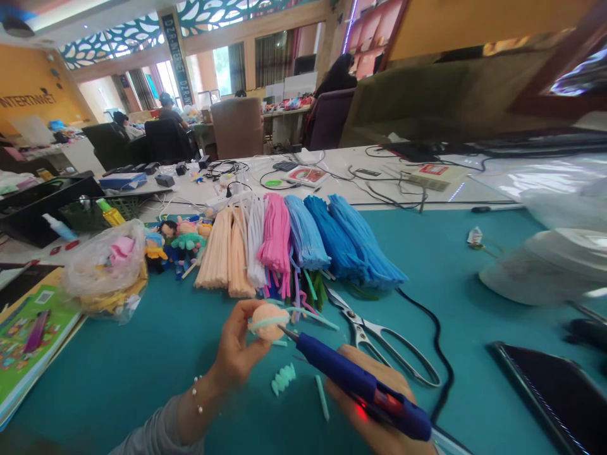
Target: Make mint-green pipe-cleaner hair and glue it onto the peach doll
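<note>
Between thumb and fingers, my left hand (237, 347) holds a small peach fuzzy ball (270, 316) with a mint-green pipe cleaner (313, 317) laid across it, its free end sticking out to the right. My right hand (374, 392) is wrapped round a dark blue glue gun (346, 373) with a red light glowing on its body. The gun's nozzle points left and is at the ball's right side; whether it touches is hard to tell. Below the ball lie a zigzag-folded mint piece (283, 379) and a short mint pipe cleaner piece (322, 398).
Open-handled scissors (379, 335) lie right of the ball. Behind are bundles of peach, white, pink and blue pipe cleaners (308, 240). Small dolls (184, 237) and a plastic bag (107, 268) stand left. A black cord (443, 354), dark tablet (554, 398) and white container (554, 265) occupy the right.
</note>
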`<state>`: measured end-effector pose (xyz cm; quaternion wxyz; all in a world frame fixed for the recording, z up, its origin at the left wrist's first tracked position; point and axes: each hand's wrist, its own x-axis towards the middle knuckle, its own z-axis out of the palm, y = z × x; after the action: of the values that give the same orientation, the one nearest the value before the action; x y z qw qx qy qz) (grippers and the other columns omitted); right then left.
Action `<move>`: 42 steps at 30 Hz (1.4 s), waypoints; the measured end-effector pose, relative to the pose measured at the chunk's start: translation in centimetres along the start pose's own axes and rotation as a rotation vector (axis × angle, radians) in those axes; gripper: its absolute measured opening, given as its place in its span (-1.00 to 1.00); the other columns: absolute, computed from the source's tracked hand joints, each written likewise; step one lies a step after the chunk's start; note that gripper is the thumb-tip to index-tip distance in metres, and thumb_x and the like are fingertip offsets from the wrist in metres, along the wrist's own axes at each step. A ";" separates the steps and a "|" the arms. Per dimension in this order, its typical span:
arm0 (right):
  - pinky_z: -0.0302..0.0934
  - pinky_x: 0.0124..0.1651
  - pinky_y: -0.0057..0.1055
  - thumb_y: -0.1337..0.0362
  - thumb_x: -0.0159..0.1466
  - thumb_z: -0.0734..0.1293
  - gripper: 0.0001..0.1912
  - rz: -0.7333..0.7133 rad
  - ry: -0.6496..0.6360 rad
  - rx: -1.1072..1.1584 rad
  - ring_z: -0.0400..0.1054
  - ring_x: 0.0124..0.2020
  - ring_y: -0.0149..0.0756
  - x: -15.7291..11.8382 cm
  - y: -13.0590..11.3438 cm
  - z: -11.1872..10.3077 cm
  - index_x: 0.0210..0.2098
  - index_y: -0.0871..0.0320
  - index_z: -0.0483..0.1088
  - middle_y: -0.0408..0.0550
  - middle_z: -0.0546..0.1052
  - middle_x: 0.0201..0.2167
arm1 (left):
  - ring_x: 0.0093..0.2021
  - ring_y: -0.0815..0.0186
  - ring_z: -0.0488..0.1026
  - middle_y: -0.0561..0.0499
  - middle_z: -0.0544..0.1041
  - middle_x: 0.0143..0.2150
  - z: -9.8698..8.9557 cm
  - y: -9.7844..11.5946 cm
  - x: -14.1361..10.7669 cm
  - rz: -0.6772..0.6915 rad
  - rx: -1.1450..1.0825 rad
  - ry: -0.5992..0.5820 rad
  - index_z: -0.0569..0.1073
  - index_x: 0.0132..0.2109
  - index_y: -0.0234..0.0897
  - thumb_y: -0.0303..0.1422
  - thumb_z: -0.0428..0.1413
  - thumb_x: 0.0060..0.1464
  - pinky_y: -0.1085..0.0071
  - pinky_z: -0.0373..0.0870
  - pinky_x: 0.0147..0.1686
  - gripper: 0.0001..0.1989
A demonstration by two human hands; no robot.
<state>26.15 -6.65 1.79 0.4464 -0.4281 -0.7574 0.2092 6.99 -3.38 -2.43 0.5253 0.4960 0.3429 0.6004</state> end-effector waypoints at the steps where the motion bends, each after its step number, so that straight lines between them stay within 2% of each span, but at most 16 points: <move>1: 0.10 -0.59 -0.42 0.20 0.30 0.23 -0.67 -0.026 0.021 0.006 0.19 -0.65 -0.37 0.0 0.1 0.0 -0.57 0.07 0.12 -0.21 0.23 -0.65 | -0.08 0.05 0.50 -0.12 0.56 -0.15 0.0 0.0 0.0 -0.003 -0.005 0.000 0.42 -0.07 -0.27 -0.26 0.24 -0.06 0.16 0.35 -0.01 -0.62; 8: 0.08 -0.62 -0.44 0.17 0.32 0.24 -0.64 -0.066 0.062 0.002 0.17 -0.67 -0.40 -0.1 0.7 0.3 -0.57 0.07 0.12 -0.24 0.21 -0.67 | -0.11 0.11 0.51 -0.08 0.59 -0.17 0.2 0.5 0.2 -0.008 -0.082 -0.003 0.45 -0.10 -0.25 -0.29 0.26 -0.08 0.25 0.36 -0.06 -0.65; 12: 0.09 -0.60 -0.45 0.20 0.31 0.26 -0.67 -0.035 0.029 0.011 0.18 -0.66 -0.41 -0.1 0.7 0.3 -0.56 0.08 0.14 -0.25 0.23 -0.65 | -0.11 0.13 0.53 -0.04 0.60 -0.18 0.4 1.0 0.3 -0.031 -0.173 -0.013 0.45 -0.10 -0.22 -0.31 0.28 -0.10 0.27 0.37 -0.06 -0.63; 16: 0.06 -0.64 -0.44 0.16 0.32 0.24 -0.63 -0.069 0.083 0.035 0.16 -0.69 -0.40 -0.3 0.9 0.4 -0.58 0.07 0.13 -0.24 0.21 -0.68 | -0.14 0.13 0.55 -0.04 0.61 -0.19 0.6 1.6 0.3 -0.051 -0.202 -0.024 0.45 -0.10 -0.22 -0.30 0.28 -0.11 0.24 0.39 -0.06 -0.63; 20: 0.09 -0.63 -0.42 0.18 0.30 0.25 -0.67 0.004 0.019 0.013 0.18 -0.67 -0.38 -0.3 0.9 0.4 -0.57 0.08 0.19 -0.20 0.27 -0.66 | -0.12 0.09 0.54 -0.07 0.60 -0.19 0.6 1.8 0.4 -0.083 -0.175 -0.003 0.44 -0.11 -0.24 -0.25 0.29 -0.14 0.19 0.38 -0.03 -0.59; 24: 0.06 -0.64 -0.43 0.21 0.30 0.24 -0.66 -0.039 0.052 0.022 0.15 -0.68 -0.41 0.0 0.6 0.2 -0.58 0.07 0.14 -0.24 0.22 -0.68 | -0.11 0.10 0.53 -0.06 0.60 -0.18 0.5 1.7 0.3 -0.080 -0.172 -0.007 0.44 -0.10 -0.23 -0.24 0.29 -0.15 0.19 0.38 -0.03 -0.58; 29: 0.06 -0.61 -0.41 0.24 0.32 0.21 -0.67 -0.017 -0.020 -0.030 0.18 -0.64 -0.38 -0.1 0.0 0.0 -0.57 0.06 0.12 -0.21 0.23 -0.66 | -0.10 0.07 0.53 -0.10 0.59 -0.15 0.6 1.2 0.3 -0.060 -0.098 0.028 0.43 -0.09 -0.25 -0.22 0.28 -0.13 0.15 0.37 -0.01 -0.58; 35: 0.06 -0.58 -0.39 0.22 0.31 0.22 -0.71 -0.011 -0.047 -0.004 0.20 -0.60 -0.33 -0.6 0.2 0.3 -0.54 0.05 0.15 -0.20 0.24 -0.64 | -0.14 0.13 0.50 -0.10 0.58 -0.17 0.3 0.5 0.2 -0.001 0.032 0.062 0.46 -0.10 -0.27 -0.28 0.26 -0.08 0.27 0.39 -0.08 -0.64; 42: 0.07 -0.57 -0.39 0.23 0.30 0.23 -0.69 -0.042 0.025 -0.009 0.19 -0.62 -0.35 -0.4 0.3 0.4 -0.56 0.06 0.15 -0.21 0.24 -0.66 | -0.14 0.13 0.51 -0.09 0.58 -0.16 0.2 0.5 0.2 -0.009 -0.003 0.055 0.46 -0.11 -0.26 -0.29 0.26 -0.08 0.24 0.37 -0.05 -0.64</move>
<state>26.05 -6.78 1.21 0.4583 -0.4169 -0.7614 0.1910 7.04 -3.34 -1.87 0.5191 0.4769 0.3586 0.6120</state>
